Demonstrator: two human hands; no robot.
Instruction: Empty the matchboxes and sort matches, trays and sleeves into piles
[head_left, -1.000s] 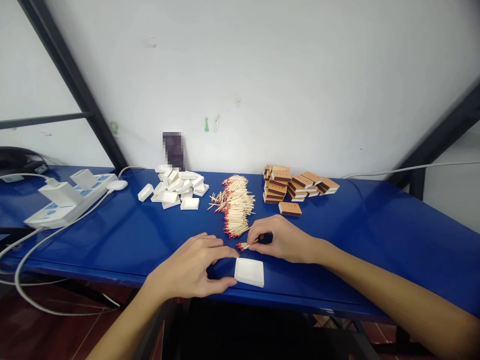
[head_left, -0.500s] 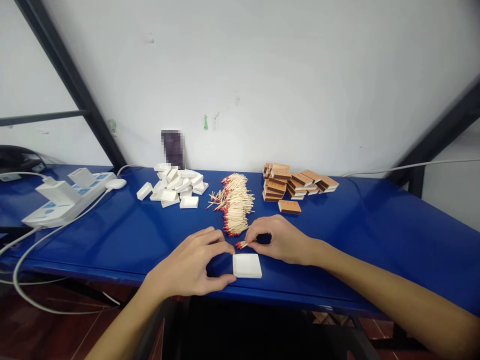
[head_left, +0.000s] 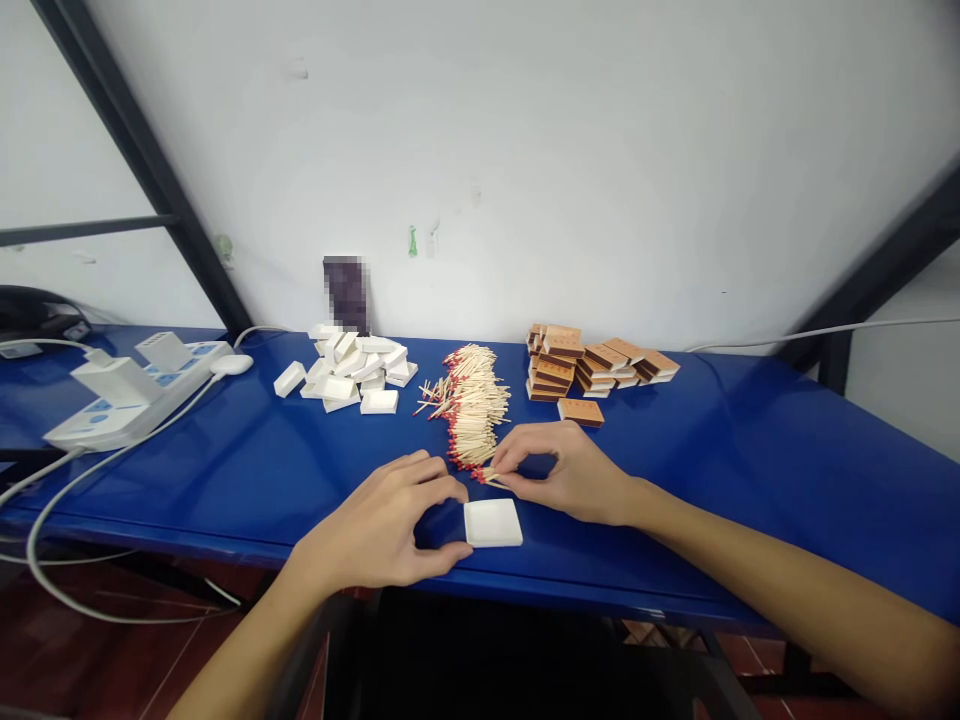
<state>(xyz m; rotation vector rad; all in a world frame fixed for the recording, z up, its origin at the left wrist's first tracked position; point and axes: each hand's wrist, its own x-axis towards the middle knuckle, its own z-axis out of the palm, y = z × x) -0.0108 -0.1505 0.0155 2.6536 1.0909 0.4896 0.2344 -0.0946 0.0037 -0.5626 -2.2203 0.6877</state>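
A white matchbox tray [head_left: 493, 523] lies on the blue table by its front edge, open side up, with no matches visible inside. My left hand [head_left: 390, 525] holds it at the left end, forefinger at the far corner and thumb at the near one. Just beyond the tray, my right hand [head_left: 559, 470] pinches a few red-tipped matches [head_left: 487, 476] between thumb and fingertips. Those sit right at the near end of a long heap of matches [head_left: 476, 405], heads mostly facing left.
White matchbox trays [head_left: 352, 365] are piled at the back left, brown matchbox sleeves [head_left: 555, 375] at the back right. One sleeve [head_left: 580, 412] lies apart in front. A power strip [head_left: 142, 400] with plugs and white cables occupies the left side. Behind stands a wall.
My right hand has moved slightly away from me with the pinched matches, bringing them up to the heap's near end. My left hand stays at the tray.
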